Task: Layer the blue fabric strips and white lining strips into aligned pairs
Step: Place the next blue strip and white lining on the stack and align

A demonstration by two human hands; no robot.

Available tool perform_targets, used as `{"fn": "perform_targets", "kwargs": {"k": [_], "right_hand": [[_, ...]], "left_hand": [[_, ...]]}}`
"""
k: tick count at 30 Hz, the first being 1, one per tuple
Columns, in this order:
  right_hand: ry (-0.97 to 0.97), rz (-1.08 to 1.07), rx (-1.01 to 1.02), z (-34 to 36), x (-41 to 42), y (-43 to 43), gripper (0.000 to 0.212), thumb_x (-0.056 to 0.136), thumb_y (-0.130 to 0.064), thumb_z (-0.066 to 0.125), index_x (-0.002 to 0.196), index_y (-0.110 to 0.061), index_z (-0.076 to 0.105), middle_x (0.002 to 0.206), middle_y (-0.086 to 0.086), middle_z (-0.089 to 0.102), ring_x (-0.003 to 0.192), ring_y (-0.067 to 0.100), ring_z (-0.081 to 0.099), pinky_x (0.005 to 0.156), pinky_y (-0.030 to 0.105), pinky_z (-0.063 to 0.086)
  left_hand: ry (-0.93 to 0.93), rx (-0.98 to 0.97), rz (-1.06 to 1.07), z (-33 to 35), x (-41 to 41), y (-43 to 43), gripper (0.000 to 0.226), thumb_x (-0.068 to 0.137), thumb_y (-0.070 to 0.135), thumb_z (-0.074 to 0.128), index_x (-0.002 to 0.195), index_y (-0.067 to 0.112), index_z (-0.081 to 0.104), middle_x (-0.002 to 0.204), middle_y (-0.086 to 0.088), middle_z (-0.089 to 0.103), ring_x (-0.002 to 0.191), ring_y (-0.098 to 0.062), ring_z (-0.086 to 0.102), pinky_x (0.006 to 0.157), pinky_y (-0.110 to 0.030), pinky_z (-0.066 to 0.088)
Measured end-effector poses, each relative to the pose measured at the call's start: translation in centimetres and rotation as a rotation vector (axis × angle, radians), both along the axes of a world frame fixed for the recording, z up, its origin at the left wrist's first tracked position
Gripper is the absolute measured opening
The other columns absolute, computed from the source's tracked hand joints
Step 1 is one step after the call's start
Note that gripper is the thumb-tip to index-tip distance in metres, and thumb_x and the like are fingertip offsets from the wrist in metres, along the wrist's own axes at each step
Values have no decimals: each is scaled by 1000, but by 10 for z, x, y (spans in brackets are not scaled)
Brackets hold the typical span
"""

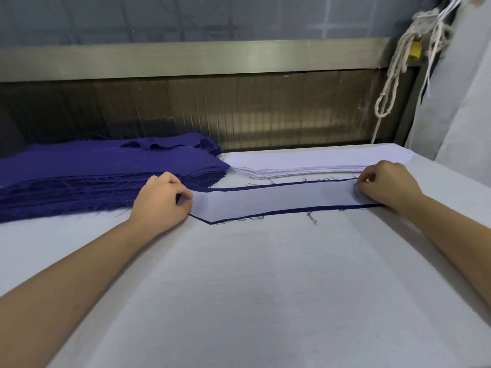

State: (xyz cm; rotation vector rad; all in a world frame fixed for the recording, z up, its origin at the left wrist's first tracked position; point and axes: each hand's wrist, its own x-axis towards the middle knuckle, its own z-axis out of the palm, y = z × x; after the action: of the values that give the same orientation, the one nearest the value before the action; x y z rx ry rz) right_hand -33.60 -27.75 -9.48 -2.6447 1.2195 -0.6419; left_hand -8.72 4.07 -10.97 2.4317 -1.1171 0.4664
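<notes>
The left hand is seen with its fingers curled, thumb and fingertips pinched on the left end of a white lining strip. The right hand is curled likewise and pinched on the strip's right end. The strip is held flat between the two hands on top of a blue fabric strip, of which only a thin border is shown along the near and far edges. The pair is laid on the white tabletop with its long axis run left to right, and the left end is angled towards the viewer into a point. Both layers are judged light, thin and limp, and the blue edges are frayed. They are best taken at the two ends and kept lightly taut, so that sliding and wrinkling are avoided. Behind the left hand a stack of blue strips is piled. Behind the pair a stack of white lining strips is laid.
</notes>
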Motion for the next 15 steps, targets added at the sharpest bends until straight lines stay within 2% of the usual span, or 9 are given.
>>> {"fn": "perform_targets", "kwargs": {"k": [3,7,11,15], "right_hand": [[21,61,-25,0,13,8,16,84,-13,56,87,-12,72,97,12,67,95,31,55,81,40,51],[55,164,-76,2,34,19,22,83,-11,56,100,-13,70,103,11,65,102,31,53,85,38,48],[15,284,-117,5,66,28,30,85,-10,57,113,-11,65,110,13,60,107,30,50,88,35,44],[-1,397,-187,8,98,39,32,92,-19,54,124,-14,60,119,11,55,113,29,44,92,32,38]], "left_hand": [[-44,26,-6,2,-2,-5,16,86,22,63,97,18,74,102,4,50,97,-21,40,80,-28,35],[-214,42,-29,6,-3,-15,15,84,24,65,94,18,74,101,-1,50,91,-23,38,74,-31,37],[-246,52,-43,11,-3,-39,16,85,25,64,97,17,71,104,-2,50,92,-22,39,74,-30,36],[-252,33,-64,15,-3,-73,21,87,26,61,106,18,66,109,-3,51,98,-23,40,76,-28,32]]}}
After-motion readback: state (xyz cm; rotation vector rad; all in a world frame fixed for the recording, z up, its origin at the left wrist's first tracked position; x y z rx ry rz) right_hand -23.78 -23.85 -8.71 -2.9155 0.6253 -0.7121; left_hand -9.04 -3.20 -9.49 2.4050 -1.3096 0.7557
